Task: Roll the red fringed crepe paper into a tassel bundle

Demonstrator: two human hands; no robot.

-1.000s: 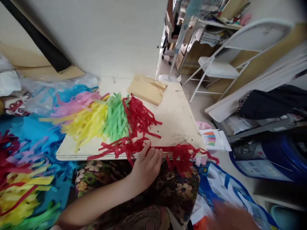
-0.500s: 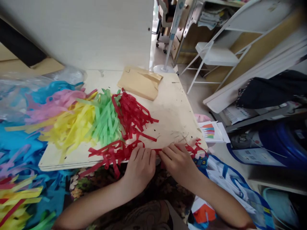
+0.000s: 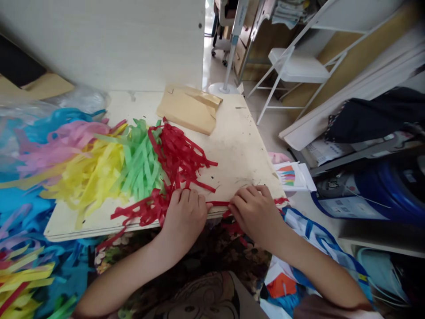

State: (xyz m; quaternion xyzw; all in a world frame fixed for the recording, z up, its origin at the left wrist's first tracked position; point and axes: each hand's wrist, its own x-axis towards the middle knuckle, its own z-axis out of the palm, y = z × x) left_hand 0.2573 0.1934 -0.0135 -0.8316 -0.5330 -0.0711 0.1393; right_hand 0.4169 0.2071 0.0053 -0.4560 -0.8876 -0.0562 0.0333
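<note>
The red fringed strip [image 3: 219, 203] lay along the near edge of the plywood board [image 3: 237, 150], its middle narrowed to a cord. The left hand [image 3: 186, 215] had its fingers curled closed over it; the right hand [image 3: 257, 215] pinched it (fingertips partly hidden). Rolling seemed partway done, the ends loose. The red tassel [image 3: 181, 150], green tassel [image 3: 142, 166] and yellow tassel [image 3: 94, 173] looked already bunched, their flat ribbons thin, papery and crinkled.

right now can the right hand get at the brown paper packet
Probably yes: the right hand would need to release the red strip, but the path to the brown paper packet looks free, with the red fringe pile lying left of it.
</note>
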